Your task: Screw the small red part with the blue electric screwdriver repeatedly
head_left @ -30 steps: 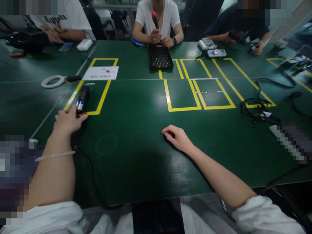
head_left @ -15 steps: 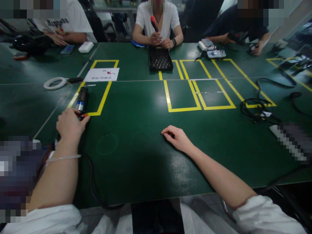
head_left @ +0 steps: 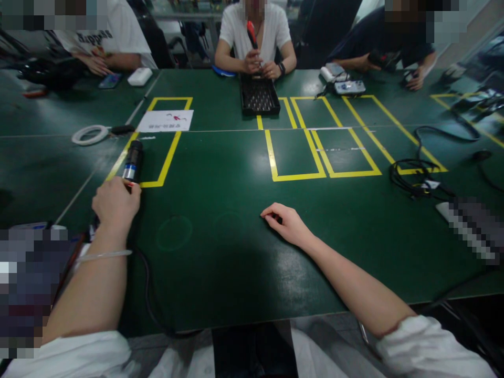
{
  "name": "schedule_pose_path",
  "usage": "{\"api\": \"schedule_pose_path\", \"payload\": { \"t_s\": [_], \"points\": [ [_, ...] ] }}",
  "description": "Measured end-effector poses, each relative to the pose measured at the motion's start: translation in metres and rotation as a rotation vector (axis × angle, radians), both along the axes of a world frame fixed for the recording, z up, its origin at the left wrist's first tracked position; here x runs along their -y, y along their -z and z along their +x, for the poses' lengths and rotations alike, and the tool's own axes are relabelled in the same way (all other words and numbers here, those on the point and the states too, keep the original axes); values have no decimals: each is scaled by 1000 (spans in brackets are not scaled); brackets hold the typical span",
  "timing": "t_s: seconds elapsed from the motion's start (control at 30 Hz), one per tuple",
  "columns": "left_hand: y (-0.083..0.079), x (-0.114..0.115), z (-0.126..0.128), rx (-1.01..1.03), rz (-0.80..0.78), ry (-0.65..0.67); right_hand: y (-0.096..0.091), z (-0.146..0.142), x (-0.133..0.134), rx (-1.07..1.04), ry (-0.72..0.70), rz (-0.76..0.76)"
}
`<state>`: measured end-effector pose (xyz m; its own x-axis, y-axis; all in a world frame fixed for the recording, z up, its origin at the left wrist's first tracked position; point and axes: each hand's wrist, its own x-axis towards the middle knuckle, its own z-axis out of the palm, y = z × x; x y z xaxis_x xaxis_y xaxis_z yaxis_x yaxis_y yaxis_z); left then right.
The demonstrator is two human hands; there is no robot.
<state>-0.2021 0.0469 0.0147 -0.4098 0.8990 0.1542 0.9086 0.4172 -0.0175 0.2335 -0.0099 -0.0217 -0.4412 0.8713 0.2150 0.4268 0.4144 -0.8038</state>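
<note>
My left hand (head_left: pixel 117 206) is closed around the near end of a black cylindrical tool (head_left: pixel 134 160) with a silver and blue band. A bit of red shows by the thumb; the rest of the grip is hidden beneath the hand. The tool lies within a yellow-taped rectangle on the left. My right hand (head_left: pixel 285 223) rests on the green table (head_left: pixel 220 184), fingers curled and tips together, with nothing visible in them. Beside my left forearm, a black cable (head_left: pixel 147 283) runs toward the near table edge; whether it joins the tool is hidden.
A printed white sheet (head_left: pixel 167 121) and a white coil (head_left: pixel 90 135) lie beyond my left hand. Across the table a person holds a red-and-black handled tool (head_left: pixel 252 35) above a black tray (head_left: pixel 260 100) of small pieces. Two other people sit opposite. Coiled black cables (head_left: pixel 413 176) lie right.
My left thumb has drawn inward against the tool, and the left fingers have closed more tightly. The person opposite has shifted the red-handled tool slightly. My right hand has stayed still.
</note>
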Motion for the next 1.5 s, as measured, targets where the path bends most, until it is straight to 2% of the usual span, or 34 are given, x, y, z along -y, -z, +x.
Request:
{"api": "schedule_pose_path", "payload": {
  "t_s": [0.13, 0.17, 0.23, 0.33, 0.43, 0.53, 0.6, 0.7, 0.93, 1.13, 1.3, 1.5],
  "points": [
    [-13, -5, 23, 68, 87, 16, -1, 0, 0, 7, -3, -2],
    [-17, -6, 36, 147, 108, 58, -1, 0, 0, 5, -3, -5],
    [-25, -5, 69, 437, 89, 208, -3, 0, 0, -2, 1, -16],
    [-33, 6, 131, 1040, -112, 496, -5, 0, 0, -35, 10, -50],
    [-35, 23, 184, 1260, -357, 659, -5, 1, -1, -141, 10, -154],
    [-30, 37, 213, 1363, -473, 738, -5, -1, 0, -378, -49, -348],
    [-23, 42, 221, 1416, -506, 757, -5, -3, 2, -517, -105, -448],
    [-12, 44, 226, 1475, -541, 772, -4, -7, 4, -579, -137, -516],
    [5, 44, 228, 1595, -517, 685, 3, -8, 1, -577, -85, -510],
    [10, 45, 227, 1508, -510, 727, 5, -8, 0, -497, -48, -405],
    [11, 47, 227, 1387, -350, 810, 2, -9, -2, -523, 2, -474],
    [7, 48, 227, 1173, -226, 937, 2, -8, -1, -501, 21, -456]
  ]
}}
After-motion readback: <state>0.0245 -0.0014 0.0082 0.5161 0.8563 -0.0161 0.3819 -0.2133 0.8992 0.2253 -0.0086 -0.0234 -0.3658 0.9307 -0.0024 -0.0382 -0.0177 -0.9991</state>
